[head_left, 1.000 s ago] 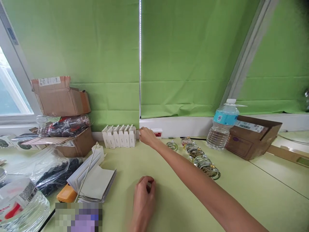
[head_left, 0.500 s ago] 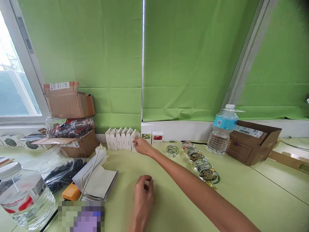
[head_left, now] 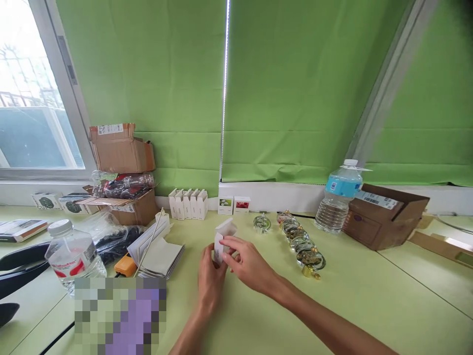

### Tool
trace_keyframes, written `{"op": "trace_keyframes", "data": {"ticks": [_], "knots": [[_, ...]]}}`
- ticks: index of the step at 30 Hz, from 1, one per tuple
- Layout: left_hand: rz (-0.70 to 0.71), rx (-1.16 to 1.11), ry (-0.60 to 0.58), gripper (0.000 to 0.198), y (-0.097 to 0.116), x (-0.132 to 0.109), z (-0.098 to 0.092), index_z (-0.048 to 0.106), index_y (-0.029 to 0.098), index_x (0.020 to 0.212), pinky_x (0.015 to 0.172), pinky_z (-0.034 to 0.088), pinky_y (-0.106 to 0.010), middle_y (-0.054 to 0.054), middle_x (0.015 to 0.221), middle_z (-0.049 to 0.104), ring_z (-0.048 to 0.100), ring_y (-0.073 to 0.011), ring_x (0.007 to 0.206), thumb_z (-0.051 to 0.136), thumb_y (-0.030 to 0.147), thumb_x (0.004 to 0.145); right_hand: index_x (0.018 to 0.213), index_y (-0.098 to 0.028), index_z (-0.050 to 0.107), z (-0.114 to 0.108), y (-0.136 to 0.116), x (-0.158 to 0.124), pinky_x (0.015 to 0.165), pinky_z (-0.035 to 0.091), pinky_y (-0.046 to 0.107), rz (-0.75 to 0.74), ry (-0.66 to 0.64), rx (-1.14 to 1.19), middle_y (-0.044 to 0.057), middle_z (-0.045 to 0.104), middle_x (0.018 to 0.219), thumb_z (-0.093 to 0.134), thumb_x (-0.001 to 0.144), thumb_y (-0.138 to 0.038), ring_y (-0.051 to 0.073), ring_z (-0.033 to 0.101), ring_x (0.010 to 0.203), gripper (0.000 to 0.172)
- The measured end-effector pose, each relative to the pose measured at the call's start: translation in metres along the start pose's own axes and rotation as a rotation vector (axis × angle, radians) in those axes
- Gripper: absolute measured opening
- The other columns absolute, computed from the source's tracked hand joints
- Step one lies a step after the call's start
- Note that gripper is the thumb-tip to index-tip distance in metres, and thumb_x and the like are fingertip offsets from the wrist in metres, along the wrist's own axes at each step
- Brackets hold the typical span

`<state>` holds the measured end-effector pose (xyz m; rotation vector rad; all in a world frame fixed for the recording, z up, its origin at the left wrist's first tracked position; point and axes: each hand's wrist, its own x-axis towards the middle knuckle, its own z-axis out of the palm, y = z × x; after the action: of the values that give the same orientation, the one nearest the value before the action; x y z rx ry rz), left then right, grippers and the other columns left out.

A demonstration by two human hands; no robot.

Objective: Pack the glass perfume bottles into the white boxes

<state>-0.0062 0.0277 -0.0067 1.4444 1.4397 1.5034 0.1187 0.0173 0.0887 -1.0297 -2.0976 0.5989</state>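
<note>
White box upright between both hands above the bench, top flap up. Left hand grasps it low, probably for steadiness. Right hand has fingers on its side; can't tell if that grip is closed. Row of white boxes stands near the wall, seemingly for easy reach.

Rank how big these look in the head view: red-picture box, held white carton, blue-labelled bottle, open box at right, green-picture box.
Open box
Blue-labelled bottle
Held white carton
Red-picture box and green-picture box: too alike to rank
</note>
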Motion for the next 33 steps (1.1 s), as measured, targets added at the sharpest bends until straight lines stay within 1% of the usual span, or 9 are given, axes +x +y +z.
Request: {"op": "trace_keyframes", "data": {"ticks": [2,5,9,13,19,22,26,30,33], "knots": [[0.005,0.001,-0.088,0.030,0.001,-0.001,-0.001,0.060,0.018,0.106,0.059,0.042,-0.026,-0.004,0.085,0.066,0.055,-0.0147,0.062,0.057,0.037,0.083,0.123,-0.019,0.062,-0.006,-0.004,-0.013,0.073,0.054,0.027,0.038,0.004,0.084,0.010,0.057,0.131,0.052,0.090,-0.028,0.018,0.062,0.094,0.035],[0.017,-0.002,-0.177,0.032,0.005,-0.002,-0.002,0.060,0.018,0.108,0.058,0.041,-0.025,-0.004,0.090,0.068,0.052,-0.0127,0.060,0.059,0.036,0.081,0.116,-0.023,0.067,-0.015,-0.006,-0.036,0.076,0.054,0.027,0.089,0.022,0.139,0.007,0.054,0.134,0.051,0.091,-0.031,0.018,0.061,0.096,0.030],[0.041,-0.024,-0.324,0.035,0.009,-0.003,-0.002,0.062,0.017,0.107,0.060,0.043,-0.024,-0.006,0.104,0.070,0.053,-0.0110,0.061,0.066,0.028,0.074,0.105,-0.022,0.070,-0.015,0.004,-0.078,0.064,0.048,0.025,0.189,-0.058,0.187,0.005,0.067,0.103,0.049,0.093,-0.037,0.017,0.060,0.080,0.028],[0.035,-0.010,-0.430,0.033,0.012,-0.003,-0.002,0.064,0.016,0.106,0.056,0.044,-0.023,-0.007,0.108,0.069,0.055,-0.0097,0.059,0.063,0.025,0.075,0.082,-0.018,0.069,0.001,0.032,-0.113,0.061,0.041,0.025,0.296,-0.115,0.164,0.001,0.062,0.075,0.049,0.092,-0.043,0.015,0.052,0.068,0.034],[0.021,0.124,-0.485,0.059,0.014,-0.003,-0.020,0.054,0.019,0.129,0.050,0.044,-0.019,-0.011,0.128,0.061,0.061,-0.0082,0.061,0.058,0.014,0.071,0.077,-0.017,0.065,0.014,0.058,-0.119,0.056,0.034,0.025,0.354,-0.195,0.219,-0.001,0.054,0.065,0.050,0.090,-0.047,0.014,0.045,0.062,0.036],[0.041,0.255,-0.439,0.062,0.017,-0.001,-0.034,0.055,0.020,0.129,0.050,0.044,-0.019,-0.010,0.119,0.066,0.061,-0.0085,0.059,0.056,0.010,0.068,0.079,-0.017,0.066,0.012,0.057,-0.117,0.057,0.035,0.025,0.360,-0.226,0.225,0.000,0.057,0.068,0.050,0.089,-0.049,0.015,0.047,0.064,0.037],[0.121,0.455,-0.229,0.039,0.023,0.005,-0.048,0.063,0.022,0.116,0.070,0.050,-0.027,-0.006,0.114,0.067,0.062,-0.0117,0.067,0.051,0.016,0.080,0.080,-0.018,0.067,0.008,0.057,-0.118,0.059,0.038,0.025,0.358,-0.253,0.251,0.002,0.060,0.073,0.050,0.089,-0.049,0.016,0.049,0.066,0.037],[0.196,0.661,0.033,0.030,0.029,0.015,-0.062,0.064,0.023,0.112,0.090,0.047,-0.036,-0.007,0.114,0.065,0.062,-0.0214,0.097,0.046,0.024,0.089,0.081,-0.019,0.067,0.009,0.062,-0.119,0.059,0.038,0.026,0.358,-0.279,0.247,0.002,0.060,0.073,0.049,0.090,-0.051,0.016,0.049,0.066,0.038],[0.240,0.788,0.191,0.030,0.029,0.021,-0.076,0.063,0.019,0.114,0.104,0.039,-0.043,-0.011,0.123,0.059,0.047,-0.0280,0.124,0.046,0.025,0.090,0.081,-0.020,0.067,0.010,0.066,-0.118,0.060,0.039,0.026,0.349,-0.291,0.220,0.002,0.059,0.073,0.047,0.090,-0.054,0.018,0.050,0.068,0.040]]}}
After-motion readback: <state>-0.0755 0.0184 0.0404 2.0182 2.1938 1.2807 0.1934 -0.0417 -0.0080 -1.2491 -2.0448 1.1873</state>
